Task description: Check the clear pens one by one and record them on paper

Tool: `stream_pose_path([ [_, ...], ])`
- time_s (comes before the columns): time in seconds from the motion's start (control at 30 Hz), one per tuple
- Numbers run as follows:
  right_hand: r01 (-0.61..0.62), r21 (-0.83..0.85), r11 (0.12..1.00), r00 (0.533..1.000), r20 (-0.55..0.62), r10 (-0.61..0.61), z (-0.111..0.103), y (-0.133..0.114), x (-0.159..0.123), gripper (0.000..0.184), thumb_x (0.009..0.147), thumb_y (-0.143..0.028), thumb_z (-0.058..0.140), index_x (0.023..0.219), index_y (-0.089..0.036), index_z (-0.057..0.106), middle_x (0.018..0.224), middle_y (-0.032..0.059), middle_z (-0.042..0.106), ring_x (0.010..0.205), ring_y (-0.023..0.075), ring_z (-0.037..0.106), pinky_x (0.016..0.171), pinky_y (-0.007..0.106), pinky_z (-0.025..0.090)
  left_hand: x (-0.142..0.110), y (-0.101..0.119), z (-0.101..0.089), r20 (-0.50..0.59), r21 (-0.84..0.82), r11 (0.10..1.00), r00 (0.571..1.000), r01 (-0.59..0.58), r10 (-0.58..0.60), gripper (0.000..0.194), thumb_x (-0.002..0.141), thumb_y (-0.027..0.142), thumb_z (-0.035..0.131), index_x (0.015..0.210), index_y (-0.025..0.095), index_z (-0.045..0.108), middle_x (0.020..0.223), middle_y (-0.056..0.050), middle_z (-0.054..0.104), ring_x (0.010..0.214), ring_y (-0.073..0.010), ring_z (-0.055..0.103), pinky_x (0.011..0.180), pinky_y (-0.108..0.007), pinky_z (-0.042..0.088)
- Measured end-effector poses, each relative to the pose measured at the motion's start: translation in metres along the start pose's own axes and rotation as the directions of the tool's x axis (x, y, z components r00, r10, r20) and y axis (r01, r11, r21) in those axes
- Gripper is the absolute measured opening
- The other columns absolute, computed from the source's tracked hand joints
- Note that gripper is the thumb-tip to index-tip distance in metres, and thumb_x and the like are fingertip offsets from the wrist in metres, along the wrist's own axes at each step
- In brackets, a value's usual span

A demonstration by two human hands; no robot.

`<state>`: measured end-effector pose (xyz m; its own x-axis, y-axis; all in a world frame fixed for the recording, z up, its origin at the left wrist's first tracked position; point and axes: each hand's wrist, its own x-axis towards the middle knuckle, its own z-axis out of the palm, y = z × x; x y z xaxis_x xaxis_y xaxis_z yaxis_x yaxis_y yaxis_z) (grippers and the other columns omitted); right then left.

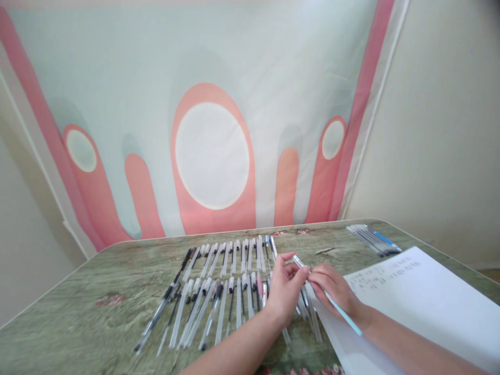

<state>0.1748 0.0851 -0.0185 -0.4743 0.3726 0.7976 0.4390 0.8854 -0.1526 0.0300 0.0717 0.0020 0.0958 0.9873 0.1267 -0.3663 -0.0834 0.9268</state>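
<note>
"Grip?"

"Pinching near the clear tip of a slim pale-blue pen (344, 314) with left hand (284, 289); closed round its smooth barrel with right hand (338, 291)."

"Position?"

"Right of lower centre, slanting down rightward."

"Around it?"

"Across lower centre, two rows of translucent plastic pens (239, 307). Beneath, green wood-grained tabletop (70, 323). At lower right, flat white paper (414, 317), faintly lettered."

A pale-blue pen (346, 315) is held by left fingers (300, 275) and right fingers (323, 276) — pens (238, 304) are laid in rows on the worktop (78, 317).
</note>
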Motion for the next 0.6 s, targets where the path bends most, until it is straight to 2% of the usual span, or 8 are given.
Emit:
stream_pose_path([
  [0.13,0.012,-0.031,0.999,1.0,0.022,-0.011,0.001,0.001,0.002,0.026,0.079,-0.008,0.048,0.102,-0.019,0.053,0.081,0.006,0.057,0.073,0.0168,0.054,0.065,0.032,0.045,0.002,0.0,-0.003,-0.016,0.017,0.999,0.999,0.03,-0.029,0.044,0.07,0.027,0.065,0.105,0.016,0.041,0.068,0.002,0.056,0.063,-0.0088,0.051,0.068,-0.023,0.037],
  [0.23,-0.001,-0.023,1.0,0.998,0.069,0.003,-0.002,-0.002,0.003,0.028,0.079,-0.011,0.048,0.106,-0.018,0.051,0.084,0.0068,0.058,0.074,0.0175,0.054,0.067,0.034,0.045,0.008,-0.001,-0.008,-0.055,0.013,0.999,0.998,-0.033,0.034,0.044,0.07,0.028,0.064,0.105,0.016,0.04,0.069,0.002,0.055,0.065,-0.0101,0.052,0.068,-0.024,0.038],
  [0.33,0.002,0.021,1.0,0.993,0.116,-0.005,-0.006,-0.005,0.001,0.031,0.078,-0.014,0.049,0.109,-0.015,0.05,0.088,0.0091,0.057,0.08,0.02,0.053,0.072,0.039,0.044,0.015,-0.001,-0.015,-0.145,0.063,0.991,0.982,-0.115,0.123,0.043,0.073,0.03,0.062,0.108,0.017,0.04,0.069,0.002,0.054,0.065,-0.0097,0.051,0.067,-0.024,0.038],
  [0.43,-0.006,0.035,0.999,0.993,0.115,0.002,-0.006,-0.005,-0.001,0.029,0.079,-0.012,0.045,0.107,-0.015,0.05,0.089,0.0096,0.056,0.081,0.0206,0.052,0.073,0.04,0.043,0.019,0.0,-0.018,-0.185,0.096,0.982,0.966,-0.162,0.178,0.042,0.075,0.03,0.059,0.11,0.018,0.039,0.07,0.002,0.053,0.065,-0.0092,0.051,0.066,-0.023,0.039],
  [0.53,-0.015,0.028,0.999,0.995,0.096,0.012,-0.003,-0.003,-0.003,0.026,0.081,-0.008,0.041,0.104,-0.016,0.05,0.086,0.0087,0.057,0.079,0.0194,0.053,0.071,0.038,0.043,0.015,0.003,-0.013,-0.185,0.07,0.983,0.966,-0.168,0.178,0.044,0.076,0.03,0.059,0.112,0.019,0.037,0.072,0.002,0.054,0.066,-0.0094,0.052,0.068,-0.024,0.04],
  [0.6,-0.005,0.029,1.0,0.994,0.106,0.002,-0.002,-0.001,-0.003,0.026,0.081,-0.007,0.039,0.103,-0.016,0.049,0.085,0.0085,0.056,0.077,0.0191,0.053,0.07,0.037,0.043,0.01,0.004,-0.008,-0.139,0.023,0.989,0.979,-0.145,0.147,0.051,0.074,0.029,0.061,0.116,0.021,0.032,0.072,0.003,0.055,0.067,-0.0103,0.055,0.068,-0.025,0.042],
])
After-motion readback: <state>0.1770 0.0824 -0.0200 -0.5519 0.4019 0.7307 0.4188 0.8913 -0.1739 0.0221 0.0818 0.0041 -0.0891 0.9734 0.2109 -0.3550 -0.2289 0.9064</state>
